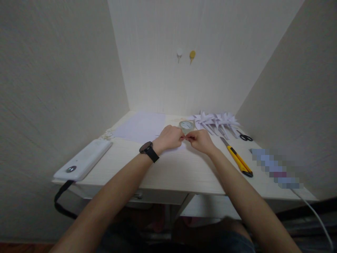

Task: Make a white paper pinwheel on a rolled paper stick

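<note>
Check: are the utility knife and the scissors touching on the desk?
Apart. The head view shows bare desk between the yellow utility knife and the black-handled scissors, which lie farther back.

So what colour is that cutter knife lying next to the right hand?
The cutter knife is yellow with black trim and a grey blade, seen in the head view.

Sat in a pale corner: cream walls at nine, twelve and three o'clock, all faintly grained. Bore two hooks at twelve o'clock, one white, one yellow, side by side. Held a light wooden desk pushed into the corner, its front edge running from eight to four o'clock. Lay brightest at the centre of the back wall, dimmer toward the sides. Showed dark floor at seven o'clock, below the desk.
</note>
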Available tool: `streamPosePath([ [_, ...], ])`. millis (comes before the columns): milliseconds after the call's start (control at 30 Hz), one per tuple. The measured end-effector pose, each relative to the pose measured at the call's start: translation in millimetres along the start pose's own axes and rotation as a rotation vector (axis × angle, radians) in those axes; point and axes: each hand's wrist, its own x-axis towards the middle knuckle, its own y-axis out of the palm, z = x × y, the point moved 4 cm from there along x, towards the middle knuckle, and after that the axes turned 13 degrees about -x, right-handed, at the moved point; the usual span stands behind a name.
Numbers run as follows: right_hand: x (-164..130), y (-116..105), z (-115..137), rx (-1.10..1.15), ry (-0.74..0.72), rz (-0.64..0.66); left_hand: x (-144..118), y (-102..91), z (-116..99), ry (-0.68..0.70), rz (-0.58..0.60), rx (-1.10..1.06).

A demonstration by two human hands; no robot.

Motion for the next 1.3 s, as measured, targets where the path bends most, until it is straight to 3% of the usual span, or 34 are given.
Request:
streamPosePath([
  [333, -1.2, -5.2, 4.4, 0.021, -0.014, 0.085, 0.3, -0.3, -9.5, 0.014, 0.044, 0.079],
  [500, -0.9, -6.5, -15.0, -0.105, 0.061, 0.055, -0.6, -5.9, -3.3, -0.011, 0.029, 0.081],
  [633, 0.6, -0.6, -24.8, 0.070, 0.115, 0.062, -0.8, -8.1, 1.2, -0.041, 0.015, 0.074],
  [833, 0.6, 11.5, -4.3, 0.046, 0.008, 0.161, 0.1, -1.0, -3.4, -0.023, 0.039, 0.036],
  [1300, -3.1, 11.8, 5.0, -0.129, 0.007, 0.159, -1.8, 6.6, -4.7, 0.018, 0.090, 0.014],
])
